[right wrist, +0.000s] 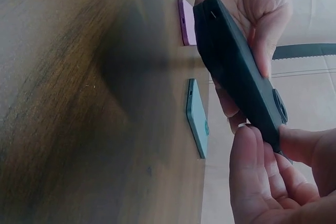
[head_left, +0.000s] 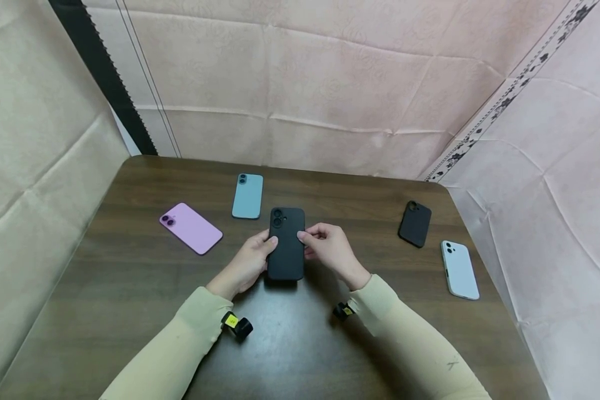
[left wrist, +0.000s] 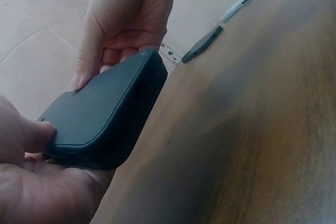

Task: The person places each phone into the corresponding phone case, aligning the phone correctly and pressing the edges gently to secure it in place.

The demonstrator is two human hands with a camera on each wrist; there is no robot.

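Upright in the middle of the head view, a black phone in a black case [head_left: 287, 244] has its back and camera lenses facing up. My left hand [head_left: 250, 258] grips its left edge, thumb over the back. On the other side, my right hand [head_left: 330, 250] pinches the upper right edge between thumb and fingers. The phone is held above the table with a shadow below, and the left wrist view shows its thick, rounded lower end [left wrist: 105, 119]. In the right wrist view the camera bump [right wrist: 280, 106] stands out near my right thumb.
On the brown table [head_left: 290, 355] lie a purple phone [head_left: 192, 229] at left and a blue phone [head_left: 248, 196] behind my hands. A black phone case [head_left: 415, 225] and a pale blue phone [head_left: 460, 271] lie at right. Pale cloth hangs around the table.
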